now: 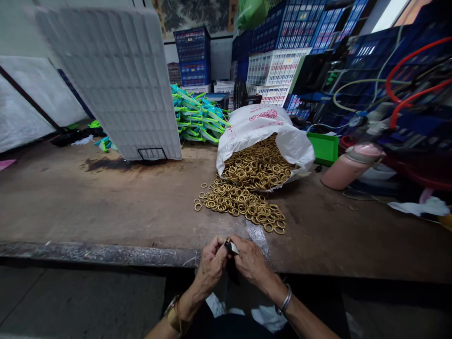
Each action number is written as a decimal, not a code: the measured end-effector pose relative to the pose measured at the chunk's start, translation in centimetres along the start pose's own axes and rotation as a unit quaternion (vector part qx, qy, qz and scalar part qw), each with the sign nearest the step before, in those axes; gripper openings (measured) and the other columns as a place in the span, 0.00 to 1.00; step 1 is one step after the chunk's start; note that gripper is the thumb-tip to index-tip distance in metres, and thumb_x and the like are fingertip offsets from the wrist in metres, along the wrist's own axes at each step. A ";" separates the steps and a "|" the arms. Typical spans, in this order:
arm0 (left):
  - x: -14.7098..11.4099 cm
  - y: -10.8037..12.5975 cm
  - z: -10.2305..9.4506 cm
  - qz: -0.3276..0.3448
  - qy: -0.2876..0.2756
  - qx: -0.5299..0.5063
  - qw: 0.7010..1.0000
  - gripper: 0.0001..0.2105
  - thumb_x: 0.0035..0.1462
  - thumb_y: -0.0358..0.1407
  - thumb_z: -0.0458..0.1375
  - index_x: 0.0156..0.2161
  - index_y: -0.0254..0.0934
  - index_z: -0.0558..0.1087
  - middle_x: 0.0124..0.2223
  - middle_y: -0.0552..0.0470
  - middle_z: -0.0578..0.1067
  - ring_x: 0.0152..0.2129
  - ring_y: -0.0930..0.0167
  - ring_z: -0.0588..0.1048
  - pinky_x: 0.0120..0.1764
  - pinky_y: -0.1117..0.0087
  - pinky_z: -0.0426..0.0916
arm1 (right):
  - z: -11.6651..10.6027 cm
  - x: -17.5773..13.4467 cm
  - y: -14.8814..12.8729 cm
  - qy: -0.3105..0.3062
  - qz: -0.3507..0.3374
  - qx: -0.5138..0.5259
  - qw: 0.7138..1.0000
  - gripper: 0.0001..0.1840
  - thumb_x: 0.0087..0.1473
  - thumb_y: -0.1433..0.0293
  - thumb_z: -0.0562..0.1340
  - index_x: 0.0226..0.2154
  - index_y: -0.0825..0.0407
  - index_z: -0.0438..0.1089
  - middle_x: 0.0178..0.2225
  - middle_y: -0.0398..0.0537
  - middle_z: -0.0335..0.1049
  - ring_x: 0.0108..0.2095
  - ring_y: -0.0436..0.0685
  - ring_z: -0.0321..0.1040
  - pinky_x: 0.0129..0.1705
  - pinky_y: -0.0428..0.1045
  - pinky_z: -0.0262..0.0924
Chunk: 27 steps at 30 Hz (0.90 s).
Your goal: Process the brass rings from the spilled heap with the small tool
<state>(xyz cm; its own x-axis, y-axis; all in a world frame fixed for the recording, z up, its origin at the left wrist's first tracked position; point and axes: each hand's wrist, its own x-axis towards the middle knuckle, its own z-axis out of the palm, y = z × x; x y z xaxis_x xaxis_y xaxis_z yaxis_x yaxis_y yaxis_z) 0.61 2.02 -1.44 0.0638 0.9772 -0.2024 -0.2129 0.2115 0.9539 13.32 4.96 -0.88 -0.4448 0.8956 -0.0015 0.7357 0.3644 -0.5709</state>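
Observation:
At the table's front edge my left hand and my right hand meet, fingers pinched together. Between the fingertips is a small black and pale strip-like piece, mostly covered by the fingers; its kind is not clear. A bit of gold colour shows at the top of the pinch, too small to make out for certain. Just beyond the hands, a heap of brass-coloured rings spreads over the table. More rings fill the open mouth of a white woven sack lying on its side.
A white ribbed panel stands upright at left on the wooden table. Green and turquoise items are piled behind it. To the right are a green tray and a pink bottle. Blue crates are stacked behind.

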 end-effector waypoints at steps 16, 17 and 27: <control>-1.6 2.0 0.5 -0.079 -0.073 -0.155 0.982 0.15 0.53 0.45 0.51 0.28 0.33 0.65 0.18 0.59 0.60 0.11 0.82 0.54 0.14 0.80 0.48 | -1.0 4.4 2.2 0.098 0.102 -0.119 0.983 0.14 0.44 0.81 0.51 0.35 0.54 0.61 0.26 0.46 0.67 0.26 0.51 0.62 0.25 0.45 0.42; -1.5 2.0 0.5 -0.083 -0.068 -0.171 0.979 0.15 0.53 0.45 0.51 0.28 0.32 0.66 0.18 0.58 0.61 0.12 0.82 0.55 0.14 0.80 0.49 | -1.0 4.9 2.4 0.111 0.101 -0.124 0.981 0.15 0.46 0.80 0.51 0.38 0.54 0.61 0.27 0.46 0.67 0.26 0.51 0.63 0.26 0.45 0.42; -1.1 1.3 -0.6 -0.153 -0.031 -0.339 0.928 0.09 0.49 0.39 0.55 0.32 0.34 0.67 0.26 0.52 0.69 0.18 0.78 0.67 0.16 0.80 0.55 | -0.9 7.0 2.8 0.109 0.125 -0.167 0.972 0.09 0.51 0.76 0.51 0.36 0.52 0.61 0.25 0.47 0.68 0.25 0.52 0.65 0.25 0.45 0.43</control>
<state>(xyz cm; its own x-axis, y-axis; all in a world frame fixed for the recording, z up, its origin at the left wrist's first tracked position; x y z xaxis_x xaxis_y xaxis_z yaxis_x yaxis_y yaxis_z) -0.28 1.23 -0.13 0.2741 0.8708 -0.4082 -0.7387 0.4624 0.4903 12.71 12.45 -1.75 -0.1390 0.9863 0.0883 0.9480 0.1583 -0.2761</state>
